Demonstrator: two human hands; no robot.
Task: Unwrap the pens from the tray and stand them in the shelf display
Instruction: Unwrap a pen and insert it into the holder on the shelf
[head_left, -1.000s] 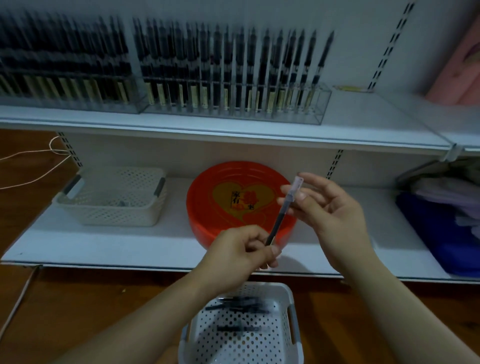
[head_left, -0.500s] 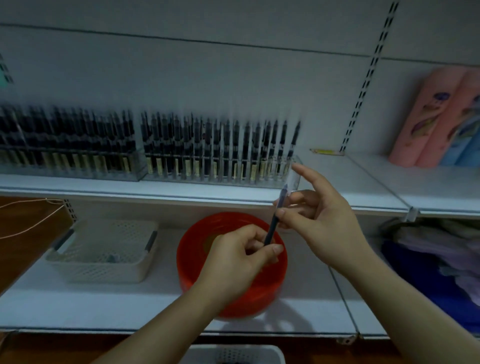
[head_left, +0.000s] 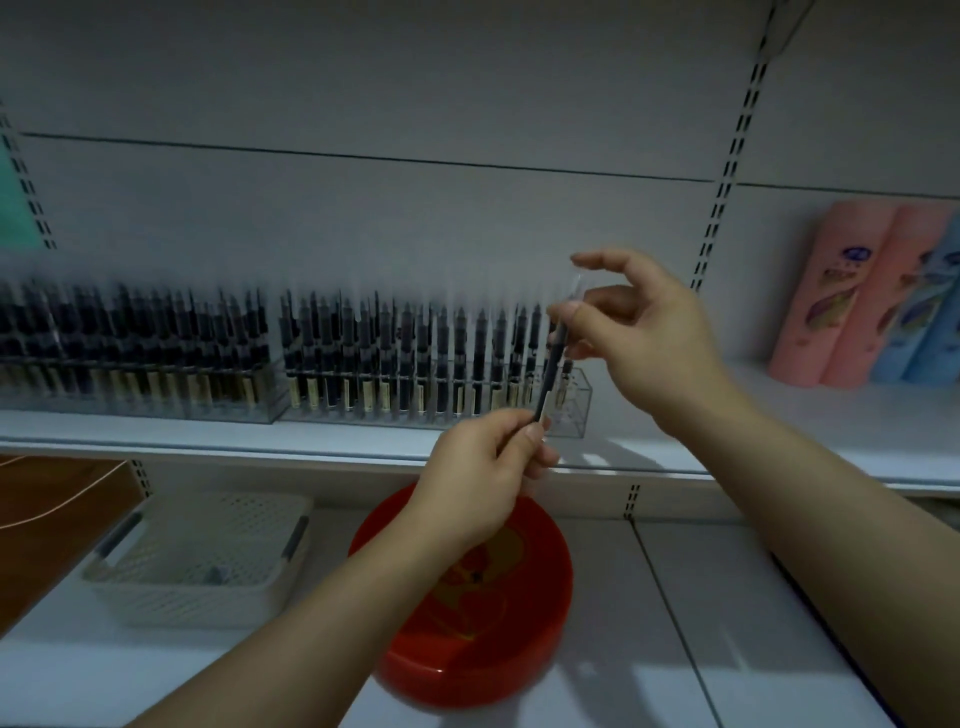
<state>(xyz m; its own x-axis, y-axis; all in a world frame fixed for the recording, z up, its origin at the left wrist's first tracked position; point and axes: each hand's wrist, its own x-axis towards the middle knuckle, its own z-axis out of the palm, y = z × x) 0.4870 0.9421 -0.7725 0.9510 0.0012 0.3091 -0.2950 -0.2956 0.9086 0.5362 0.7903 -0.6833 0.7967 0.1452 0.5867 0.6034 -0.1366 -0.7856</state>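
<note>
A dark pen (head_left: 551, 374) in a clear plastic sleeve (head_left: 573, 287) stands nearly upright between my hands. My left hand (head_left: 480, 467) pinches the pen's lower end. My right hand (head_left: 639, 332) pinches the sleeve near the top, its forefinger raised. Behind them, on the upper shelf, stands the clear pen display (head_left: 415, 364), full of upright dark pens with a few free slots at its right end (head_left: 571, 400). A second full display (head_left: 130, 358) stands to its left. The tray of wrapped pens is out of view.
On the lower shelf sit a round red tin (head_left: 493, 639) under my left forearm and a white perforated basket (head_left: 208, 561) to its left. Pink and blue rolls (head_left: 857, 296) lean at the right of the upper shelf (head_left: 779, 431).
The view has tilted up, so the tray has left the frame. Both hands have risen with the pen toward the display's right end, and the sleeve has slid higher along the pen.
</note>
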